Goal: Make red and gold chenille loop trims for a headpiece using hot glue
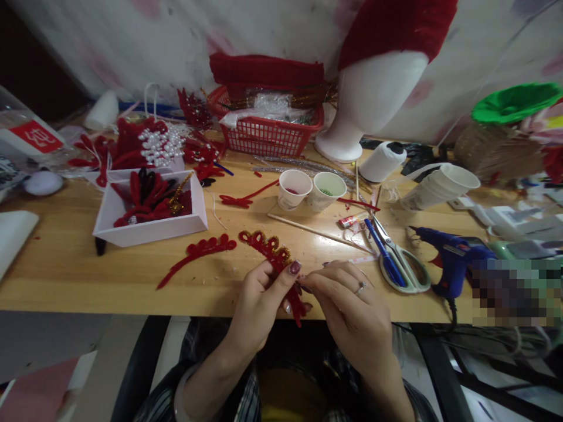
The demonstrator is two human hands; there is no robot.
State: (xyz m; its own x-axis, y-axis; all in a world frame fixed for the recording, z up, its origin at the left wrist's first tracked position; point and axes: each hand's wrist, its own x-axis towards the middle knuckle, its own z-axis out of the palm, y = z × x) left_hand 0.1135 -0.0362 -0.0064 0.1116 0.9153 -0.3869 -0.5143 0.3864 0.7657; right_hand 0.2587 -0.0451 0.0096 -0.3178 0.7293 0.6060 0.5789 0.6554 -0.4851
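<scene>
A red fuzzy chenille ornament (264,244), its upper end formed into loops with glittering gold edging, is pinched between the thumb and fingers of my left hand (263,302). The straight tail of the ornament points down past the table's front edge. At its right side, my right hand (356,310) has thumb and forefinger pressed together against the piece. Whatever is between those right fingertips is too small and hidden to name. A similar red looped strip (200,249), without gold, lies on the table to the left of my hands.
A white box (152,235) of red and black fuzzy pieces stands left. Two paper cups (294,202) with small bits, a thin wooden stick (308,227), scissors (417,271), a blue marker (385,252) and a blue glue gun (453,258) lie around. Behind are a red basket (268,139) and a white mannequin head (373,105).
</scene>
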